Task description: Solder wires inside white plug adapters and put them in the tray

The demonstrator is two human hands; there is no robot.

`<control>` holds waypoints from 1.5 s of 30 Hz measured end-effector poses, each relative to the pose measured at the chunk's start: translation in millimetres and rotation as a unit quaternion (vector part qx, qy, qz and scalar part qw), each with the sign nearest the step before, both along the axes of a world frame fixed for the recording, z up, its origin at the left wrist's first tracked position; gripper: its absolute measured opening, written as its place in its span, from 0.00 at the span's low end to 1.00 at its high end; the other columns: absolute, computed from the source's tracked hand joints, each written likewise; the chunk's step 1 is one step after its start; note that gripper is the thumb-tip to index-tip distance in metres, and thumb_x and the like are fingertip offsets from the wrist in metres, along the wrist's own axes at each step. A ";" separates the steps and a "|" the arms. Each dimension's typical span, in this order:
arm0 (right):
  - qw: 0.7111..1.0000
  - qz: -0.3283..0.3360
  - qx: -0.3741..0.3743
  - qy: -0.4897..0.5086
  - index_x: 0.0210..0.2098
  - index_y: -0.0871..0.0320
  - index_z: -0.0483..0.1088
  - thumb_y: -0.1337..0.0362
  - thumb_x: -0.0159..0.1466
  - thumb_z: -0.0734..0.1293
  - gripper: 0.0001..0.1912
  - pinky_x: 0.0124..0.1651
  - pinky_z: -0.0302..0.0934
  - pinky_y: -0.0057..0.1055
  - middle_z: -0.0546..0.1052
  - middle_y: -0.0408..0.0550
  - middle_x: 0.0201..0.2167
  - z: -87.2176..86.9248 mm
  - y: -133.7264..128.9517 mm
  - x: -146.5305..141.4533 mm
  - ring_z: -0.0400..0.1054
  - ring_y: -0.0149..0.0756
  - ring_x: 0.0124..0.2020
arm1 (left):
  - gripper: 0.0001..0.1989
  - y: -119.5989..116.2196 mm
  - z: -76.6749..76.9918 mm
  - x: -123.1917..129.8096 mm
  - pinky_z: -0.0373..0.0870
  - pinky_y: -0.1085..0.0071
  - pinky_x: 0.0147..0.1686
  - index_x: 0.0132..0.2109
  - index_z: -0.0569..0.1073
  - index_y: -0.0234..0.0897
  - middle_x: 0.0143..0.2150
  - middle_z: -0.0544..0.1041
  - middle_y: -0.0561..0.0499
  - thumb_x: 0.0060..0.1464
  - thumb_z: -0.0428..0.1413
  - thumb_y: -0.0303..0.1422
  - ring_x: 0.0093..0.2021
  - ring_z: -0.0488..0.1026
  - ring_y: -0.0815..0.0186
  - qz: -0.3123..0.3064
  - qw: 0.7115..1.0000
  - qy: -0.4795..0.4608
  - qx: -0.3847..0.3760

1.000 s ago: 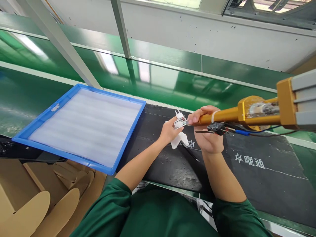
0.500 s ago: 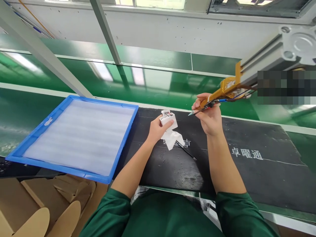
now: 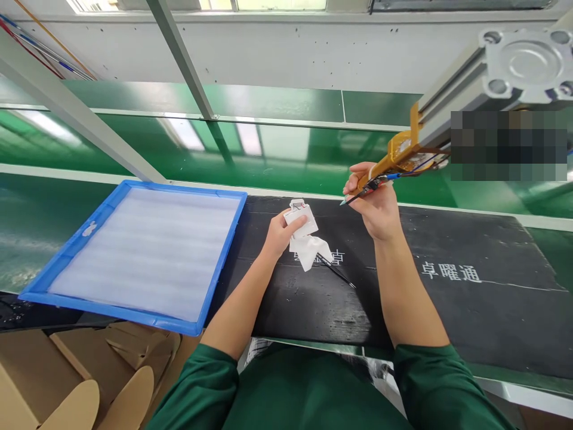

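Note:
My left hand [image 3: 278,236] is closed around a small white box-like part [image 3: 303,222], thumb across its face. Thin red and dark wires show at its upper end. Just below it, a crumpled white tissue [image 3: 310,249] lies on the black mat [image 3: 308,310]. A thin, dark, cable-like strand [image 3: 338,273] runs out from beside the tissue. To the right, my right hand [image 3: 376,206] grips a yellow pen-like tool [image 3: 388,160] with a pale teal pointed tip. That tip is apart from the white part, pointing left and down.
A blue-rimmed tray [image 3: 221,263] lined with white foam sits at the left. A metal cylinder arm [image 3: 461,95] reaches in from the upper right behind the yellow tool. Cardboard boxes [image 3: 111,370] stand at the lower left. A slanted metal post [image 3: 183,60] rises behind.
My left hand has tilted the white part slightly, so its flat face shows more. The head view has shifted a little. My right hand keeps its hold on the tool.

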State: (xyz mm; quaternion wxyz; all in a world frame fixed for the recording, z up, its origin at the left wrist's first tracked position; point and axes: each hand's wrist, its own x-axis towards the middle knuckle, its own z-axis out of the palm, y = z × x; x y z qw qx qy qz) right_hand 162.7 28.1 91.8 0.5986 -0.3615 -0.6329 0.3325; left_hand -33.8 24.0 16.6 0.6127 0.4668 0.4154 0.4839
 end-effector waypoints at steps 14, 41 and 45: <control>0.949 -0.190 0.003 -0.250 0.56 0.51 0.59 0.65 0.55 0.65 0.29 0.52 0.66 0.50 0.69 0.52 0.48 -9.2 6.2 52.2 0.67 0.44 0.46 | 0.24 0.1 -8.3 5.8 0.70 0.72 0.35 0.46 0.75 0.33 0.38 0.79 0.47 0.46 0.64 0.44 0.36 0.75 0.63 -0.014 0.998 0.063 0.025; 0.799 0.024 -0.224 -0.558 0.42 0.55 0.68 0.60 0.65 0.65 0.07 0.32 0.59 0.31 0.76 0.47 0.39 -57.8 -108.2 -4.5 0.72 0.38 0.36 | 0.18 -9.0 -9.5 16.8 0.63 0.71 0.29 0.40 0.76 0.36 0.31 0.77 0.50 0.50 0.60 0.46 0.30 0.71 0.64 -0.071 0.953 0.284 0.081; 0.797 0.049 -0.206 -0.565 0.39 0.56 0.68 0.66 0.66 0.64 0.02 0.38 0.61 0.32 0.76 0.48 0.41 -56.9 -109.0 -2.1 0.72 0.39 0.41 | 0.22 -5.5 -12.4 14.0 0.68 0.69 0.35 0.48 0.76 0.37 0.39 0.80 0.48 0.50 0.60 0.46 0.36 0.75 0.60 -0.063 0.959 0.264 0.083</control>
